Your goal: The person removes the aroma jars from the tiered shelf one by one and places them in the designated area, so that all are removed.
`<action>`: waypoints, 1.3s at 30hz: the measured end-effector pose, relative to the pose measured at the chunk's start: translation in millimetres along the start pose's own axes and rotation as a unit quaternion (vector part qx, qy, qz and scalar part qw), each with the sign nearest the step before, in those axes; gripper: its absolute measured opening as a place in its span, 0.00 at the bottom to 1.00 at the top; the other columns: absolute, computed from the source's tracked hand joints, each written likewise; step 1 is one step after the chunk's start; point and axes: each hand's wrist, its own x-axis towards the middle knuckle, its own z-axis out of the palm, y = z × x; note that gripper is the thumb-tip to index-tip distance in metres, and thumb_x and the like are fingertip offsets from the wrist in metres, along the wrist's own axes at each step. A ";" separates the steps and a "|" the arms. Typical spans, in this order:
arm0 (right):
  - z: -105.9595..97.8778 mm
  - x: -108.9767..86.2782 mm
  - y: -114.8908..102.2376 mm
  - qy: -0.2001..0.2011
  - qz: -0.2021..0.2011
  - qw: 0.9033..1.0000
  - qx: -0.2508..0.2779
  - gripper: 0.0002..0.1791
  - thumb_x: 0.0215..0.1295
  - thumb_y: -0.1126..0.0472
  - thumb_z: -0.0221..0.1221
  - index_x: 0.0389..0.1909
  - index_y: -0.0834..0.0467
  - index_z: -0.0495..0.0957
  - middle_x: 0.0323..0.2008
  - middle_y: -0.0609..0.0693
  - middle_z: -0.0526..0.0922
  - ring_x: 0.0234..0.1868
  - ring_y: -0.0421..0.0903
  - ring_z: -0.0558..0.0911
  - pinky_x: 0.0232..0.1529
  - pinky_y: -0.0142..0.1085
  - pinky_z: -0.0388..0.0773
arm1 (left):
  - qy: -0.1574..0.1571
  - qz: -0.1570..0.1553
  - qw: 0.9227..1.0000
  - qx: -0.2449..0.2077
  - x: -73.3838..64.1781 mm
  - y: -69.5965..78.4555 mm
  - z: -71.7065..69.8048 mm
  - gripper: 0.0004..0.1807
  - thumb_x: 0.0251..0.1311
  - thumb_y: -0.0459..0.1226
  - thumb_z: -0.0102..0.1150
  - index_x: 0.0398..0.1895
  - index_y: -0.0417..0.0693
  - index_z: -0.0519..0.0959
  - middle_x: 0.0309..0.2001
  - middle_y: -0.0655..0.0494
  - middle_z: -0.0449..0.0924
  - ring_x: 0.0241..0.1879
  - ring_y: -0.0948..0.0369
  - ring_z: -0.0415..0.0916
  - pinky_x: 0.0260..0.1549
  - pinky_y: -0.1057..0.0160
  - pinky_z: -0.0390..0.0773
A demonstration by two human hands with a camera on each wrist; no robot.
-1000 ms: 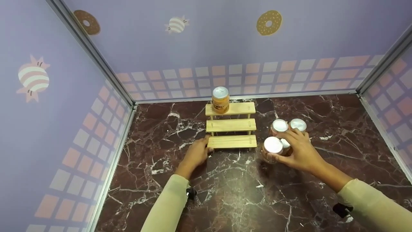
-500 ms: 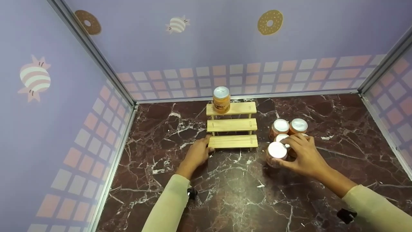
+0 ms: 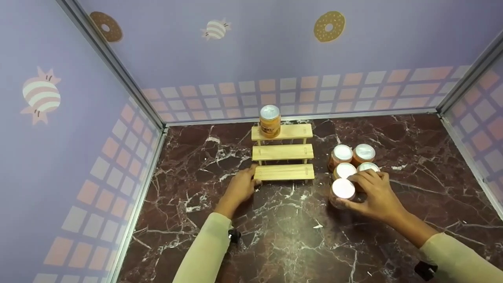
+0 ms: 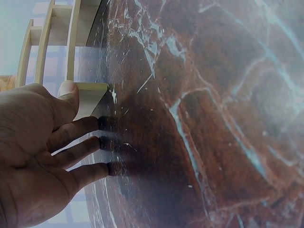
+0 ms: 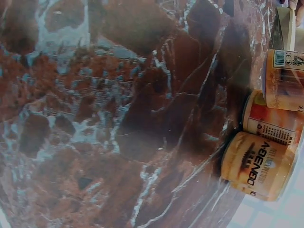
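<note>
My right hand [image 3: 375, 196] grips an orange-labelled can [image 3: 343, 189] with a white lid, thumb on its near side and fingers on its right. Behind it several similar cans [image 3: 342, 153] stand upright in a close group. The left hand [image 3: 239, 186] holds the left end of the lowest step of a three-tier wooden rack [image 3: 283, 171]. In the left wrist view the thumb [image 4: 70, 95] lies against the step's end and the other fingers reach down to the table. One more orange can [image 3: 270, 122] stands on the rack's top step. The right wrist view shows cans [image 5: 259, 166] but not the right hand.
A dark red marbled tabletop [image 3: 283, 236] lies under everything. Purple panels with donut and candy pictures close off the back [image 3: 271, 47], left [image 3: 70, 137] and right [image 3: 483, 129] sides, joined by metal corner strips.
My right hand has drawn its can toward me and slightly right, so the cans behind it show more. The left hand and the rack have stayed in place.
</note>
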 end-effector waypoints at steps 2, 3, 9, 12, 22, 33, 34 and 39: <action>0.7 -3.5 1.0 0.000 0.006 1.000 -0.001 0.38 0.44 0.44 0.85 0.53 0.61 0.85 0.50 0.61 0.90 0.53 0.63 0.84 0.55 0.60 0.66 | -0.002 -0.001 1.000 0.001 -0.2 -0.3 0.2 0.36 0.77 0.48 0.67 0.82 0.48 0.70 0.65 0.44 0.86 0.66 0.40 0.84 0.69 0.39 0.81; 1.1 -5.4 1.5 0.001 0.009 1.000 -0.001 0.38 0.44 0.44 0.85 0.53 0.61 0.85 0.50 0.62 0.89 0.53 0.63 0.84 0.56 0.61 0.66 | -0.002 -0.002 1.000 0.001 -0.1 -0.5 0.4 0.36 0.76 0.48 0.67 0.83 0.49 0.69 0.65 0.44 0.86 0.66 0.40 0.84 0.70 0.39 0.81; 6.1 -14.6 5.6 0.011 0.012 1.000 0.002 0.39 0.43 0.46 0.86 0.54 0.62 0.85 0.51 0.63 0.89 0.53 0.63 0.83 0.55 0.60 0.66 | 0.015 0.013 1.000 0.006 -0.6 -3.4 2.2 0.33 0.75 0.48 0.68 0.78 0.51 0.72 0.60 0.46 0.89 0.61 0.40 0.86 0.65 0.39 0.84; 8.6 -17.6 7.4 0.016 0.009 1.000 0.007 0.39 0.42 0.48 0.86 0.55 0.62 0.85 0.51 0.64 0.89 0.52 0.63 0.83 0.55 0.59 0.66 | 0.024 0.021 0.999 0.003 -1.5 -3.9 2.5 0.31 0.75 0.47 0.69 0.76 0.50 0.74 0.58 0.47 0.89 0.59 0.40 0.87 0.62 0.38 0.85; 12.4 -20.9 11.2 0.032 0.007 0.999 0.021 0.36 0.48 0.47 0.83 0.54 0.63 0.86 0.50 0.63 0.89 0.51 0.63 0.82 0.55 0.61 0.65 | 0.020 0.017 1.000 -0.006 -2.1 -0.4 -0.8 0.33 0.77 0.46 0.67 0.79 0.45 0.72 0.61 0.42 0.88 0.62 0.38 0.85 0.66 0.37 0.83; 11.7 -23.4 9.9 0.022 0.026 0.999 0.017 0.37 0.44 0.50 0.85 0.55 0.63 0.85 0.50 0.62 0.89 0.52 0.62 0.82 0.54 0.60 0.65 | 0.014 0.010 1.000 -0.008 -2.2 0.2 -0.4 0.32 0.76 0.47 0.67 0.78 0.48 0.73 0.60 0.42 0.88 0.61 0.39 0.86 0.66 0.38 0.83; 11.7 -23.7 9.9 0.021 0.026 0.999 0.014 0.37 0.45 0.49 0.85 0.55 0.62 0.86 0.50 0.62 0.89 0.52 0.62 0.82 0.54 0.59 0.65 | 0.013 0.007 1.000 -0.008 -2.1 0.3 -0.6 0.33 0.77 0.48 0.67 0.79 0.48 0.73 0.61 0.42 0.88 0.62 0.39 0.85 0.66 0.39 0.83; 11.8 -25.4 10.2 0.020 0.025 0.999 0.004 0.38 0.46 0.48 0.84 0.56 0.63 0.86 0.53 0.64 0.89 0.53 0.64 0.82 0.52 0.59 0.65 | 0.011 0.006 1.000 -0.002 -2.0 1.1 -0.7 0.34 0.77 0.48 0.66 0.81 0.48 0.71 0.64 0.43 0.87 0.64 0.39 0.85 0.68 0.40 0.82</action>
